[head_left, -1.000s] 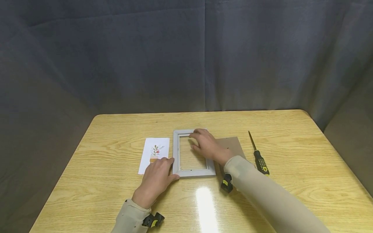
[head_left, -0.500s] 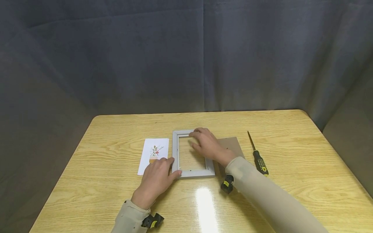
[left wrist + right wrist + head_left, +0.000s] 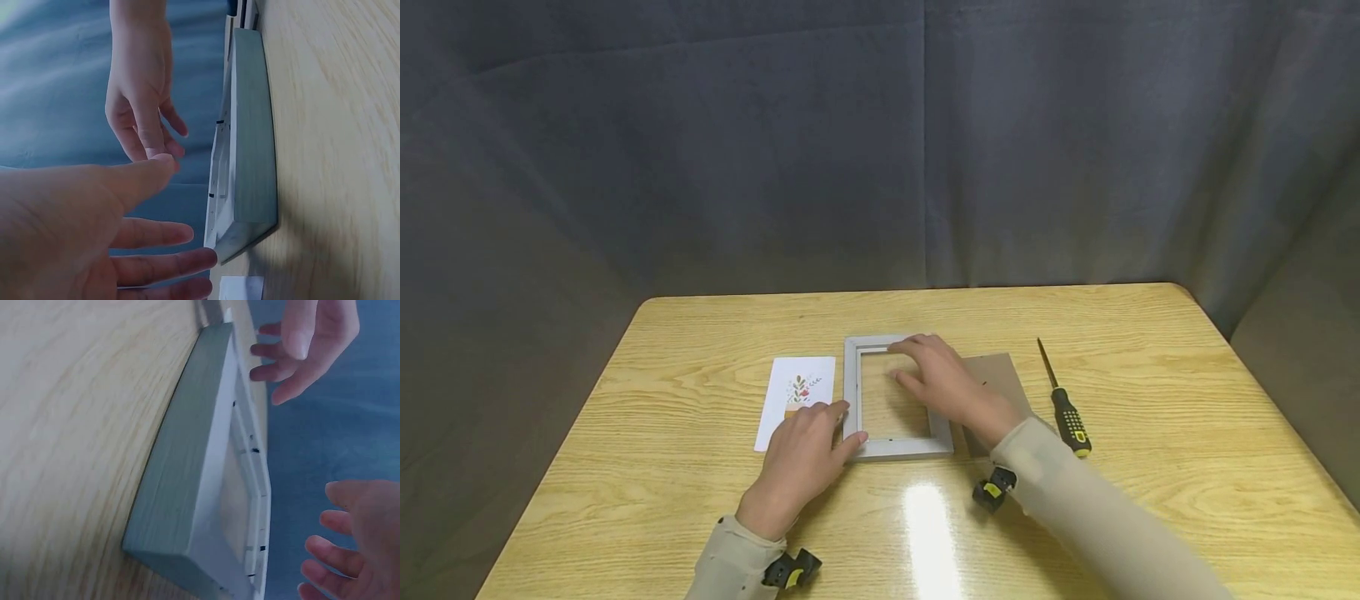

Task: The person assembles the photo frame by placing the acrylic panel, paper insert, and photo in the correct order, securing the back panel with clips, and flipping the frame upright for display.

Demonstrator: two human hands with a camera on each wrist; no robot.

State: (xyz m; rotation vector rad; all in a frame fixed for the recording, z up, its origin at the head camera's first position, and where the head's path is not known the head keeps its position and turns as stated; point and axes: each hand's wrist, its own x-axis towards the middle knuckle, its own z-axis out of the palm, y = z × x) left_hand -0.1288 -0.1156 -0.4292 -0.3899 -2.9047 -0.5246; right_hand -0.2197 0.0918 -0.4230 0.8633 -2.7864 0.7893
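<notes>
A light grey picture frame (image 3: 902,449) lies flat on the wooden table, its opening showing the wood grain. My left hand (image 3: 803,454) is at the frame's near left corner, fingers relaxed and spread; in the left wrist view one fingertip reaches right by the corner of the frame (image 3: 253,131). Over the frame's right side hovers my right hand (image 3: 946,382), fingers loosely bent and holding nothing. The right wrist view has the right hand (image 3: 369,540) apart from the frame, whose back rim carries small dark tabs.
Left of the frame lies a white card (image 3: 781,392) printed with a potted plant, partly covered by the left hand. A brown backing board (image 3: 1003,375) lies to the right, partly under the right forearm. Farther right is a black and yellow screwdriver (image 3: 1067,412).
My right hand has shifted slightly right and toward me over the frame. My left hand stays at the corner with little movement; the frame, card, board and screwdriver stay put.
</notes>
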